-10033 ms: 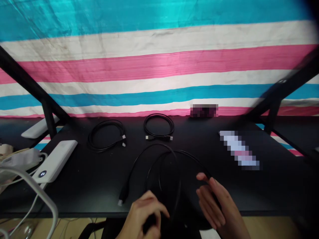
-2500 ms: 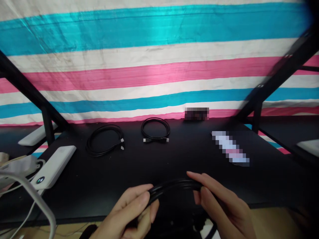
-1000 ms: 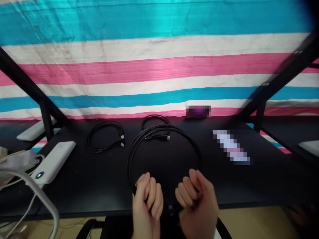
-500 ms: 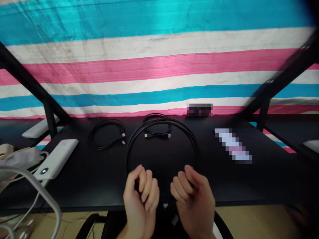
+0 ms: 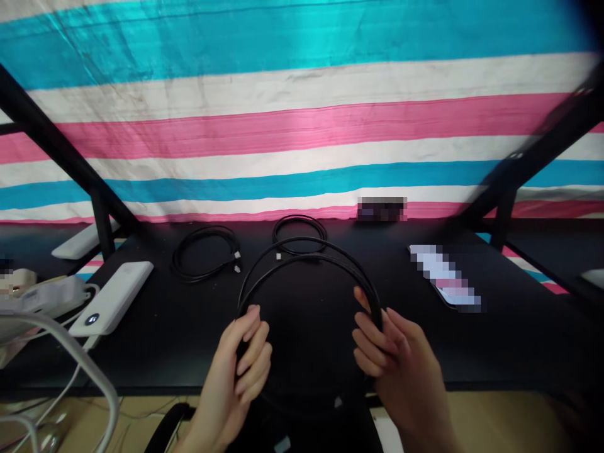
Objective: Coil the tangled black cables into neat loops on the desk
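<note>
Far left on the bench there's a white power bank with its little display lit, lying flat near the edge with some white cords beside it. Looks like it's just parked out of the way.

Next over, a coiled cable lies flat toward the back, well apart from your hands. A smaller coil sits further back, partly behind the loop you're holding.

Your left hand has its fingers curled around the left side of the black cable. That one's wound into a big round loop of a few turns, held up over the near middle of the bench. The bottom of it dips below the bench edge toward you.

Your right hand is wrapped around the right side of the same loop, fingers closed on the strands. My guess is that gripping opposite sides keeps the turns bunched together and the circle from collapsing.

Over to the right, what seems to be a phone lies flat, clear of the loop.
</note>
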`<state>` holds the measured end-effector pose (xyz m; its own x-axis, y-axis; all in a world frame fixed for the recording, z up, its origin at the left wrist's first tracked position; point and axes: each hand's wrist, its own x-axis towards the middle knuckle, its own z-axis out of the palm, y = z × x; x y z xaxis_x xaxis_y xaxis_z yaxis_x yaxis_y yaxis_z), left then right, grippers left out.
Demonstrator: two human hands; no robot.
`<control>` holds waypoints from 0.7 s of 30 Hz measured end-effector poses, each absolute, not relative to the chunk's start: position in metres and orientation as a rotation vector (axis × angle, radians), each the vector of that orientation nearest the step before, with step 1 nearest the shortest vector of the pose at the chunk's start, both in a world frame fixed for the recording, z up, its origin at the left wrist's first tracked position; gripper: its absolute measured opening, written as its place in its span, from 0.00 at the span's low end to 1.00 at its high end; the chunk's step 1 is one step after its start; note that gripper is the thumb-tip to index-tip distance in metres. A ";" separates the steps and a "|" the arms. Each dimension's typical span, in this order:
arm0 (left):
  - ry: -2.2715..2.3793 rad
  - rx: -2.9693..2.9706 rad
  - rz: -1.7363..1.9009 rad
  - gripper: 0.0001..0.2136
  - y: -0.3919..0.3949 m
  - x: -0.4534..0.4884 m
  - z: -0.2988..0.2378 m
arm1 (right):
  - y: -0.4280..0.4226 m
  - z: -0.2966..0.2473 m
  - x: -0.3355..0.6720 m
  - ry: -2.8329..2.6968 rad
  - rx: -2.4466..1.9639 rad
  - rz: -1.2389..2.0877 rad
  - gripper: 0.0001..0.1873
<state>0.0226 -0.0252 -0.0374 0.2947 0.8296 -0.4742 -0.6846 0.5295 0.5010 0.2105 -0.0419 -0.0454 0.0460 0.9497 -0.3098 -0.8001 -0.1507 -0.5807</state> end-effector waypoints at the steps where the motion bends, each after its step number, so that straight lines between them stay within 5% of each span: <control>1: 0.779 0.253 1.023 0.22 -0.025 0.020 -0.036 | -0.043 -0.045 0.212 -0.292 -0.771 1.547 0.17; 7: 0.823 0.500 1.030 0.23 -0.025 0.010 -0.032 | -0.052 -0.039 0.216 -0.477 -0.895 1.389 0.24; 12: 0.948 0.812 1.078 0.12 -0.026 0.009 -0.031 | -0.056 -0.036 0.213 -0.578 -1.074 1.161 0.21; 16: 1.103 1.043 1.148 0.18 -0.029 0.013 -0.028 | -0.058 -0.040 0.206 -0.694 -1.228 0.943 0.17; 21: 1.172 1.024 1.330 0.23 -0.032 0.017 -0.018 | -0.063 -0.041 0.196 -0.841 -1.155 0.846 0.30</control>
